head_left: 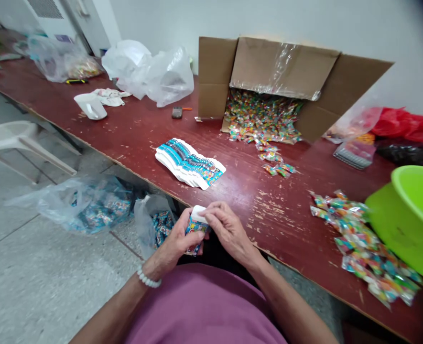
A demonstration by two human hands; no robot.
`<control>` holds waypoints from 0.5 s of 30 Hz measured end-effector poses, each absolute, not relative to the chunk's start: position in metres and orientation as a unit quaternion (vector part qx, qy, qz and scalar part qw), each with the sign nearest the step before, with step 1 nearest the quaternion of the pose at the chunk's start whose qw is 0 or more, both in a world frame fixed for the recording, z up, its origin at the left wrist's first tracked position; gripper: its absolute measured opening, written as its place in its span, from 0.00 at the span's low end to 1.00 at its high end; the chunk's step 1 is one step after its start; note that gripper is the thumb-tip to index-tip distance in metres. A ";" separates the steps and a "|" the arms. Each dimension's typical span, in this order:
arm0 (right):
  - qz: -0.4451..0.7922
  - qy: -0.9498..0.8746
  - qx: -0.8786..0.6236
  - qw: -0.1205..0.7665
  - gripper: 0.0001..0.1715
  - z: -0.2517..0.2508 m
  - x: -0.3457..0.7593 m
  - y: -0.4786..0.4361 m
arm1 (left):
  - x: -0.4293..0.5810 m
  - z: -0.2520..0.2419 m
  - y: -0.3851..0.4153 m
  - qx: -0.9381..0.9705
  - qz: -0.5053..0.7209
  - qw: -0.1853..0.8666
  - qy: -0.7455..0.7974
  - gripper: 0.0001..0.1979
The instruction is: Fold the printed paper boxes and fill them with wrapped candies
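Note:
My left hand [178, 238] is closed around a small blue printed carton [196, 226], held just off the table's front edge. The carton's white end flap [198, 210] points up and away from me. Against that flap, the thumb and fingers of my right hand [230, 230] are pinched together. What the carton contains is hidden. Beyond my hands, a fanned stack of flat blue and white cartons [189, 162] lies on the red-brown table [233, 193].
An open cardboard box [286, 67] spills wrapped candies [263, 114] at the back. More candies [369, 248] lie beside a green basin [405, 220] on the right. Bags of blue packs [100, 205] sit on the floor. A white mug [90, 105] and a stool [14, 136] are leftward.

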State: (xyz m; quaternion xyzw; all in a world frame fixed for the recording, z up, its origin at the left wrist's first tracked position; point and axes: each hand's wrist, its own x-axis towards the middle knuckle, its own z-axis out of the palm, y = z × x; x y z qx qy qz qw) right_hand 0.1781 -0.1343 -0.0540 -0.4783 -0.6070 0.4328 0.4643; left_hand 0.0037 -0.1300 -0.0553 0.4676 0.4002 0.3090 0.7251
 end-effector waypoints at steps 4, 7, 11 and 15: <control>0.559 -0.469 -0.476 0.490 0.18 -0.056 0.185 -0.134 | 0.006 -0.050 -0.131 0.401 0.339 0.766 0.371 0.27; 0.606 -0.479 -0.451 0.448 0.19 -0.056 0.182 -0.138 | 0.010 -0.047 -0.133 0.376 0.361 0.768 0.372 0.29; 0.439 -0.592 -0.485 0.471 0.12 -0.056 0.170 -0.145 | 0.016 -0.049 -0.136 0.374 0.402 0.741 0.386 0.25; 0.314 -0.654 -0.465 0.508 0.09 -0.060 0.168 -0.145 | 0.016 -0.053 -0.137 0.317 0.394 0.768 0.393 0.24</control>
